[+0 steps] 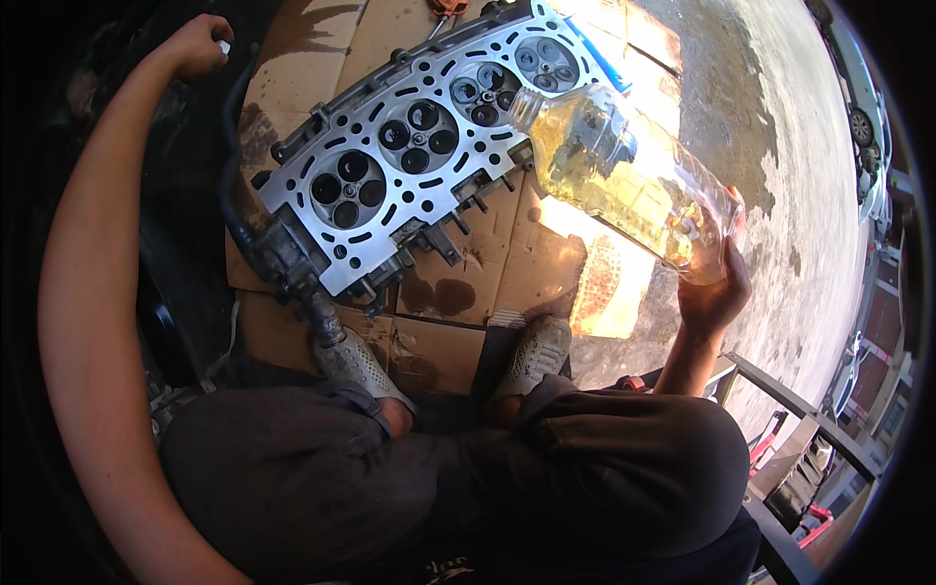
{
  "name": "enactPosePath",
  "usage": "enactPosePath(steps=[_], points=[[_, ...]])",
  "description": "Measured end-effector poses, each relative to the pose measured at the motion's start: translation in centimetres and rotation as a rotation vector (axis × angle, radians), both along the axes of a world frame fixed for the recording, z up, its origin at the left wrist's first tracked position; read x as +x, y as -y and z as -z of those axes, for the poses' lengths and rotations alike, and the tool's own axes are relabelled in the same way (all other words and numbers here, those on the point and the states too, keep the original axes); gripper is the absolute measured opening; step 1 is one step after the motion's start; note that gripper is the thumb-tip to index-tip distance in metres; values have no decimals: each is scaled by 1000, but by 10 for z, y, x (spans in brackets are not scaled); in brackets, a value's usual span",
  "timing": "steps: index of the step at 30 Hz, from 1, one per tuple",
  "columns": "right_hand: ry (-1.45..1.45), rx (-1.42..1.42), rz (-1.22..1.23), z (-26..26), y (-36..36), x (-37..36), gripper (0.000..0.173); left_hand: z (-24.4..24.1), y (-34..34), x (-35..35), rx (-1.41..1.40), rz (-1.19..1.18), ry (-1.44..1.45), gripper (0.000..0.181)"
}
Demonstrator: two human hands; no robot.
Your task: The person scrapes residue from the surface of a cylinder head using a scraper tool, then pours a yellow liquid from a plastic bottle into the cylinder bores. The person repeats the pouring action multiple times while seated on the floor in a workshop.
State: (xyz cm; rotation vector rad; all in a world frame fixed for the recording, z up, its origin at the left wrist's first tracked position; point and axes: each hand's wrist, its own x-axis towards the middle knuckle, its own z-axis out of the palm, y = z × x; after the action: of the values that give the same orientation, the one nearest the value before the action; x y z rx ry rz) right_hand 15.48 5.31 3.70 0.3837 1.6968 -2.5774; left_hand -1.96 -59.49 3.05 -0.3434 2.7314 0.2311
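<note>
An engine's metal cylinder head (398, 194) lies slanted before me, its flat face and round combustion chambers with valves turned up. My right hand (713, 289) grips the base of a clear plastic bottle (621, 168) holding yellowish liquid. The bottle is tilted, its open mouth over the chamber second from the far end; whether liquid flows out cannot be told. Dark wet-looking liquid shows in several chambers. My left hand (205, 50) is raised at the upper left, away from the cylinder head, its fingers curled around a small white object, perhaps a bottle cap (223, 47).
Stained cardboard (453, 292) lies under the cylinder head on a concrete floor (775, 146). An orange-handled tool (447, 7) and a blue strip (596, 51) lie beyond it. A black hose (232, 146) curves at its left. A metal frame (797, 402) stands at lower right; cars are parked far right.
</note>
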Motion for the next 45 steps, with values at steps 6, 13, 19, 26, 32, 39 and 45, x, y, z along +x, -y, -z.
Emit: enactPosePath(steps=[6, 13, 19, 26, 32, 39, 45], points=[[-38, 36, -54, -6, 6, -2, 63, 1, 1, 4, -13, -23, 0, 42], [-25, 50, -110, -10, 4, -2, 65, 13, 18, -2, -37, 42, 17, 44], [-14, 68, -59, -11, 7, -3, 66, 21, 31, -6, 1, 32, 1, 45], [-58, 32, -94, -10, 5, -3, 65, 35, 50, -12, -32, 125, -33, 44], [-14, 34, -81, -9, 1, -3, 66, 42, 62, -15, -10, 63, -41, 45], [-2, 106, -7, -11, 11, -4, 73, 41, 62, -12, -82, 159, -82, 46], [-7, 62, -22, -11, 8, -3, 66, 31, 48, -9, -90, 160, -74, 47]])
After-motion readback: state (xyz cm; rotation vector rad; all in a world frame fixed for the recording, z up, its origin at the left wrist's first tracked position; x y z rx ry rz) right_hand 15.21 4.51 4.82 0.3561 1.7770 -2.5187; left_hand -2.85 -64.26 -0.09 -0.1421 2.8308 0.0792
